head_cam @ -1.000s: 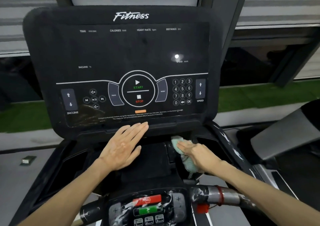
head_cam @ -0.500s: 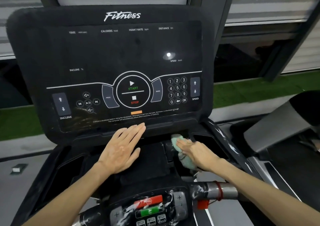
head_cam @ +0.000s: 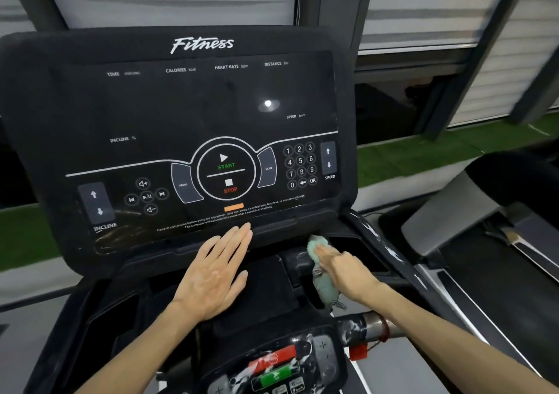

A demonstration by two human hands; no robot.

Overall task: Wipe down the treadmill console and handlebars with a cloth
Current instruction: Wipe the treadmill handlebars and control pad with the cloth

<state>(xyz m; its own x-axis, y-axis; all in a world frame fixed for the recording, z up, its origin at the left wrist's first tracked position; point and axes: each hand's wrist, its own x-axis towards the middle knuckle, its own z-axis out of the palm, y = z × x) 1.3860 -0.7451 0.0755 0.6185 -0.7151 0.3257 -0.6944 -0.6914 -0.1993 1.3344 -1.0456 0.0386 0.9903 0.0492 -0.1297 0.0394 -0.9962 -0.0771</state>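
Head view, treadmill console (head_cam: 193,115) fills centre and upper left of frame, black, dark screen, "Fitness" logo at top, START/STOP ring in the middle, number keypad and SPEED arrows to the right, INCLINE arrows lower left. Left hand (head_cam: 211,275) lies flat, palm down, fingers straight and together, on the ledge just below the console's bottom edge, centre of frame, holding nothing. Right hand (head_cam: 344,269), right of centre, grips a bunched pale green cloth (head_cam: 323,288) and presses it on the black moulding beside the right storage pocket (head_cam: 354,245); cloth pokes out past the fingertips and hangs below the palm, thumb hidden. Handlebar (head_cam: 373,325) crosses under the right forearm at lower right, silver with a red band. Lower control panel (head_cam: 276,369) with red and green buttons at bottom centre. Second treadmill (head_cam: 484,257) at right edge, green turf strip (head_cam: 423,157) behind, blinds (head_cam: 423,6) across the top
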